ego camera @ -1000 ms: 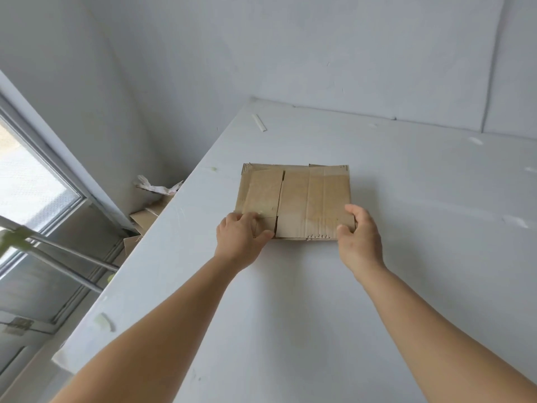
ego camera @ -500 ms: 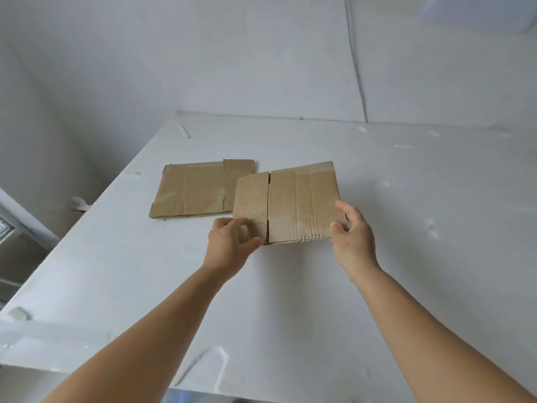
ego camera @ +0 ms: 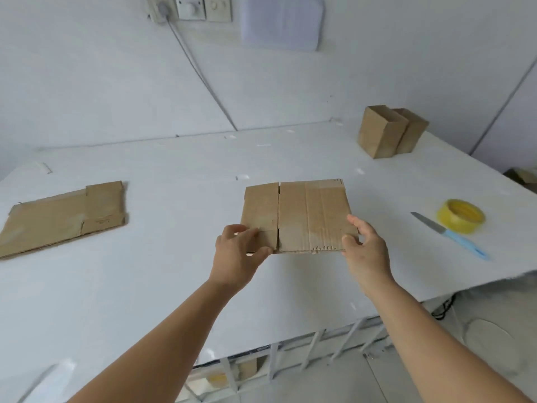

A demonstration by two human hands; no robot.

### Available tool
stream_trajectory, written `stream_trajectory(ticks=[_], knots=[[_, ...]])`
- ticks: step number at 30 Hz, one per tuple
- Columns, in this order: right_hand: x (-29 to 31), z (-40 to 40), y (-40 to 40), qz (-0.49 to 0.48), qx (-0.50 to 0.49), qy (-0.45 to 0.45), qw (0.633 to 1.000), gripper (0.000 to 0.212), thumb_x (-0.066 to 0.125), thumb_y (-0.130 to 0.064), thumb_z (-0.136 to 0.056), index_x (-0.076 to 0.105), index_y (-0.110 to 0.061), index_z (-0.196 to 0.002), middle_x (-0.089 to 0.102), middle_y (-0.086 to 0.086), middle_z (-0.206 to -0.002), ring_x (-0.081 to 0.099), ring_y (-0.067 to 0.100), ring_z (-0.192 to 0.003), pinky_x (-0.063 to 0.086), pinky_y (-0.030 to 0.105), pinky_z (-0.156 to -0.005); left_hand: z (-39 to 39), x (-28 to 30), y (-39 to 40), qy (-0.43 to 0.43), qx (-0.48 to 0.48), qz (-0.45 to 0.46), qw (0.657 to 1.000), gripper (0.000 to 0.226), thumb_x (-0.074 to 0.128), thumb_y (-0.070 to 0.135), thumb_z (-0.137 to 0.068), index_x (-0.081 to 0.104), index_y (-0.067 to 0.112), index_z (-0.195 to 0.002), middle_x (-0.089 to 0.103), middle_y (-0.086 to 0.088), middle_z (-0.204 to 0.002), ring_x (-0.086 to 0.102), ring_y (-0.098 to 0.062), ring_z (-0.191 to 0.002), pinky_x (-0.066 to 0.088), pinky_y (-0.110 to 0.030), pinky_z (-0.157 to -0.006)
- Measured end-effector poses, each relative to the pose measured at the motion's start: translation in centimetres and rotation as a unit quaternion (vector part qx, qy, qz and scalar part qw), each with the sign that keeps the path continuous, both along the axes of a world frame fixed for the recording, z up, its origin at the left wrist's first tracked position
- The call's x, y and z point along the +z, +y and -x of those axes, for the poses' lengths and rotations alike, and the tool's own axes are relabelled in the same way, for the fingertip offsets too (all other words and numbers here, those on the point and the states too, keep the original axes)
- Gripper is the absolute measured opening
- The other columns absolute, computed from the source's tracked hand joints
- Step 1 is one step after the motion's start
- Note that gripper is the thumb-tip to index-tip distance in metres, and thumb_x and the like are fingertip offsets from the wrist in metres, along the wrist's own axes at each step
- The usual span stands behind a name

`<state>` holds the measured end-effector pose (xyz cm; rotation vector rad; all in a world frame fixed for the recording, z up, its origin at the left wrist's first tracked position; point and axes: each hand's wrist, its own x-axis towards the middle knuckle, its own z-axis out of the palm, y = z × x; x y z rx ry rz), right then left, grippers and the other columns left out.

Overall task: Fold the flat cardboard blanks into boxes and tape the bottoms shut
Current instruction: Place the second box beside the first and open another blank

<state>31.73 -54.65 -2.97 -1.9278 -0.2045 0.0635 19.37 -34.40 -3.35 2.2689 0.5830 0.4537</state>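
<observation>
1. L hand (ego camera: 236,251) pinches the near-left corner of the flat brown cardboard blank (ego camera: 299,216), thumb on top, fingers curled under. R hand (ego camera: 366,251) grips the near-right corner, thumb on the top face, fingers round the edge. The blank sits mid white table (ego camera: 145,286), far edge looks down on it, near edge raised a bit.
2. Risk: both grips are on corners only. If opened from there the blank may skew or crease off the score lines → crooked box.
3. Risk: near edge of the blank is ragged/torn btw the hands. Pulling hard could tear a flap; bottom won't close flush for tape.
4. Yellow tape roll (ego camera: 461,216) and blue-handled knife (ego camera: 449,235) lie well right of the blank, knife nearer it. R-hand reach for tape crosses the blade; cut hazard, imo.
5. Second flat brown blank (ego camera: 66,216) lies well left of the held one, two folded brown boxes (ego camera: 389,130) far-right of it. No snag there.
</observation>
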Motion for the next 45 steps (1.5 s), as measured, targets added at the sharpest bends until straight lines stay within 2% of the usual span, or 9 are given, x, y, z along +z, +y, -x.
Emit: stream_trajectory(ticks=[7,15,18,26,29,33,36,40,45], knots=[[0.0,-2.8,-9.7,-0.021,-0.067,0.016,0.997,0.045,0.048,-0.015,-0.091,0.050,-0.035,-0.132,0.052,-0.005,-0.135,0.051,0.018,-0.123,0.046,0.044,-0.101,-5.8,0.6,-7.7,-0.003,-0.082,-0.028,0.996,0.048,0.071,0.028,-0.081,0.061,0.017,-0.127,0.047,-0.005,-0.130,0.046,-0.027,-0.117,0.040,-0.036,-0.102],[0.2,-7.4,-15.5,-0.028,-0.142,0.022,0.989,0.042,0.049,-0.018,-0.091,0.052,-0.041,-0.126,0.053,-0.008,-0.130,0.055,0.014,-0.112,0.050,0.045,-0.095,-13.6,1.1,-12.3,-0.012,-0.154,-0.018,0.988,0.046,0.070,0.033,-0.083,0.062,0.016,-0.125,0.049,-0.003,-0.126,0.055,-0.028,-0.110,0.046,-0.041,-0.098],[0.8,-10.2,-16.7,-0.031,-0.169,0.017,0.985,0.039,0.050,-0.020,-0.090,0.050,-0.039,-0.124,0.053,-0.013,-0.114,0.056,0.011,-0.104,0.051,0.046,-0.094,-17.1,1.5,-13.3,-0.032,-0.171,-0.004,0.985,0.040,0.067,0.033,-0.085,0.065,0.016,-0.121,0.054,-0.003,-0.118,0.057,-0.026,-0.107,0.046,-0.040,-0.098],[3.0,-16.8,-17.2,-0.048,-0.192,-0.003,0.980,0.033,0.046,-0.048,-0.088,0.051,-0.041,-0.120,0.056,-0.016,-0.111,0.057,0.011,-0.103,0.053,0.037,-0.087,-25.0,2.9,-14.4,-0.052,-0.176,-0.013,0.983,0.028,0.054,0.036,-0.093,0.067,0.026,-0.117,0.053,0.009,-0.091,0.054,-0.009,-0.085,0.033,-0.014,-0.070],[4.1,-18.3,-16.7,-0.074,-0.174,0.000,0.982,0.032,0.048,-0.051,-0.089,0.051,-0.045,-0.120,0.056,-0.015,-0.119,0.055,-0.001,-0.101,0.049,0.015,-0.071,-26.4,3.7,-14.5,-0.056,-0.173,-0.009,0.983,0.023,0.048,0.036,-0.095,0.068,0.032,-0.106,0.054,0.007,-0.083,0.056,-0.008,-0.079,0.032,-0.007,-0.065],[5.4,-20.2,-16.2,-0.056,-0.128,-0.017,0.990,0.042,0.051,-0.047,-0.091,0.045,-0.046,-0.132,0.053,-0.010,-0.126,0.053,0.007,-0.108,0.048,0.031,-0.092,-27.6,5.3,-14.4,-0.054,-0.149,0.008,0.987,0.036,0.042,0.039,-0.095,0.066,0.014,-0.086,0.062,-0.010,-0.076,0.061,-0.025,-0.073,0.038,-0.020,-0.059],[6.2,-21.6,-15.9,-0.050,-0.073,-0.022,0.996,0.045,0.052,-0.039,-0.092,0.042,-0.048,-0.135,0.053,-0.012,-0.123,0.055,0.002,-0.100,0.045,0.024,-0.084,-28.0,6.1,-14.6,-0.063,-0.121,0.045,0.990,0.044,0.042,0.040,-0.094,0.063,0.003,-0.085,0.064,-0.018,-0.080,0.064,-0.033,-0.071,0.038,-0.028,-0.056],[6.8,-23.2,-16.4,-0.047,0.012,-0.026,0.998,0.032,0.052,-0.029,-0.090,0.057,-0.055,-0.108,0.066,-0.009,-0.097,0.061,0.011,-0.084,0.048,0.025,-0.075,-27.9,6.4,-15.2,-0.053,-0.066,0.054,0.995,0.047,0.044,0.041,-0.095,0.059,0.007,-0.068,0.065,-0.005,-0.061,0.065,-0.023,-0.064,0.038,-0.016,-0.047],[6.8,-25.0,-17.6,-0.040,0.072,-0.013,0.997,0.021,0.053,-0.034,-0.090,0.052,-0.051,-0.103,0.062,-0.028,-0.102,0.058,-0.010,-0.087,0.042,0.014,-0.067,-27.5,6.9,-17.5,-0.020,0.018,0.057,0.998,0.055,0.042,0.040,-0.095,0.055,-0.002,-0.063,0.064,-0.006,-0.053,0.056,-0.010,-0.045,0.041,-0.019,-0.047]])
